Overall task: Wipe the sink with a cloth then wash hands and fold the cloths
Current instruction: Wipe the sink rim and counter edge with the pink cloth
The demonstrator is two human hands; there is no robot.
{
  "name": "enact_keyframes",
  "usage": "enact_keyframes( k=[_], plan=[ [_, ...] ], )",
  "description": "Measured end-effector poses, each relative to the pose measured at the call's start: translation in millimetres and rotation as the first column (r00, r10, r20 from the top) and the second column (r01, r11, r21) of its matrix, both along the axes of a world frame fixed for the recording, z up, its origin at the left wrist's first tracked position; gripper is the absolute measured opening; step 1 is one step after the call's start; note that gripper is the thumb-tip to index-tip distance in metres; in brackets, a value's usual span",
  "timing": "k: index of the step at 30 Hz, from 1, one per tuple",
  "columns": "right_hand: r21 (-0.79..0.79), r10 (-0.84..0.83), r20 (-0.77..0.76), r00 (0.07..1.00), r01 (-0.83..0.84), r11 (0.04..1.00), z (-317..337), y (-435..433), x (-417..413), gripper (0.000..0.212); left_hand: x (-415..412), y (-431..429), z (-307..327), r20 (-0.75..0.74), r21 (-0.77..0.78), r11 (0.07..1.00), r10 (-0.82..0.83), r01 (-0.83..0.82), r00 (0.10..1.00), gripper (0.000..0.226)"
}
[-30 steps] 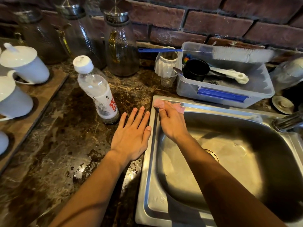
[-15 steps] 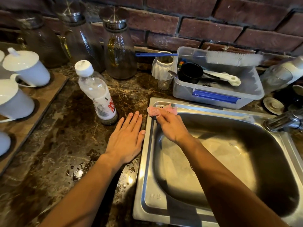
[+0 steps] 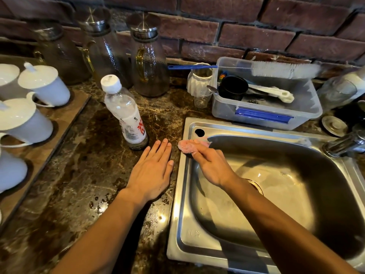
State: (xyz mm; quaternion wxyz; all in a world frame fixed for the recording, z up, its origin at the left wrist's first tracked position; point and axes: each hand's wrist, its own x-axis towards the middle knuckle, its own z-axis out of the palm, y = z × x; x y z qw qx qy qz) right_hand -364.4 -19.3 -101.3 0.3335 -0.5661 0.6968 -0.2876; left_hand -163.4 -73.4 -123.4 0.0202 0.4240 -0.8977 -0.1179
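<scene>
Right hand point(image 3: 212, 167) is pressing a bunched pink cloth point(image 3: 187, 146), prob. damp, on the sink point(image 3: 178, 204) rim's back-left corner. Left hand point(image 3: 151, 171) is lying flat & open on the tabletop point(image 3: 79, 175), holding nothing.

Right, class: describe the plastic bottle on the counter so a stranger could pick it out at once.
Start at the steel sink and look left onto the dark marble counter. Just beyond the fingertips of the flat left hand stands the plastic bottle. Unlike the glass pitchers behind it, it has a white cap and a red-printed label.

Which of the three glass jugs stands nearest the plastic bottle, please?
The right jug, with the yellow handle; it stands just behind the bottle, the other two further left.
</scene>
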Motion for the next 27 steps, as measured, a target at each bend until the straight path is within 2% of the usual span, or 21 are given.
enact_keyframes(
  k=[5, 7, 11, 15, 16, 18, 20, 24, 27],
  plan=[
    [-0.009, 0.031, 0.123, 0.992, -0.030, 1.000, -0.4, 27.5, 1.2, 0.033, -0.1, -0.6, 3.3, -0.039, 0.044, 0.999, 0.011, -0.009, 0.999, 0.063],
    [0.065, -0.011, 0.270, 0.963, -0.007, 0.998, 1.1, 36.0, 0.7, 0.033, -2.5, -1.5, 7.5, -0.097, 0.132, 0.990, 0.055, -0.042, 0.994, 0.057],
    [0.234, -0.221, 0.600, 0.769, 0.096, 0.967, 5.7, 53.7, -11.8, 0.033, -10.0, -1.4, 28.4, -0.235, 0.394, 0.909, 0.243, -0.137, 0.941, 0.054],
    [0.328, -0.350, 0.767, 0.537, 0.141, 0.934, 18.0, 68.8, -24.2, 0.031, -16.3, 4.6, 48.3, -0.351, 0.529, 0.820, 0.445, -0.218, 0.824, 0.055],
    [0.332, -0.360, 0.803, 0.474, 0.145, 0.932, 24.1, 71.7, -27.2, 0.030, -20.7, 7.5, 52.1, -0.397, 0.589, 0.783, 0.494, -0.199, 0.773, 0.055],
    [0.325, -0.357, 0.858, 0.370, 0.147, 0.934, 35.0, 76.1, -32.8, 0.029, -35.0, 15.9, 58.8, -0.489, 0.742, 0.665, 0.627, -0.090, 0.606, 0.052],
    [0.300, -0.328, 0.903, 0.278, 0.138, 0.944, 45.2, 80.8, -37.2, 0.030, -52.0, 28.6, 68.8, -0.472, 0.841, 0.542, 0.722, 0.010, 0.506, 0.049],
    [0.260, -0.279, 0.949, 0.149, 0.135, 0.956, 58.1, 88.8, -43.4, 0.037, -77.2, 57.5, 85.0, -0.353, 0.931, 0.259, 0.813, 0.256, 0.462, 0.057],
    [0.247, -0.274, 0.952, 0.138, 0.184, 0.951, 59.4, 92.8, -49.6, 0.034, -86.1, 74.0, 87.2, -0.265, 0.929, 0.108, 0.861, 0.353, 0.433, 0.055]
  ],
)
